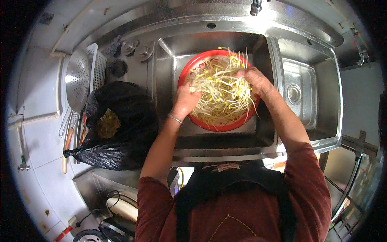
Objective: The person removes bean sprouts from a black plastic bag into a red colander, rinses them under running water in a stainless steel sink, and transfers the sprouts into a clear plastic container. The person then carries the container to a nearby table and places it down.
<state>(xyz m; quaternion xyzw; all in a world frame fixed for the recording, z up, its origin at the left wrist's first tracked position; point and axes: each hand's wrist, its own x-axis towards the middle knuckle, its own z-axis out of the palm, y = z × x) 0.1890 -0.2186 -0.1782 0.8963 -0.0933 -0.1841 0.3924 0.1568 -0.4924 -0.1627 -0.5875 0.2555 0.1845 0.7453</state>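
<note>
A red-rimmed basin [193, 65] sits in the larger sink bowl, filled with bean sprouts [220, 90] that have yellow heads and pale stems. My left hand [186, 98], with a bracelet at the wrist, grips sprouts at the basin's left side. At the upper right of the basin, my right hand [255, 79] holds another bunch, with stems sticking up and hanging down past the rim. The fingertips of both hands are partly hidden among the sprouts. Whether water stands in the basin, I cannot tell.
Left of the sink lies a black plastic bag [130, 115] with sprouts showing through its opening. Behind it stand a perforated metal strainer [78, 80] and a white plastic basket [98, 68]. A smaller sink bowl [326, 87] adjoins on the right. A faucet [255, 8] hangs above the back rim.
</note>
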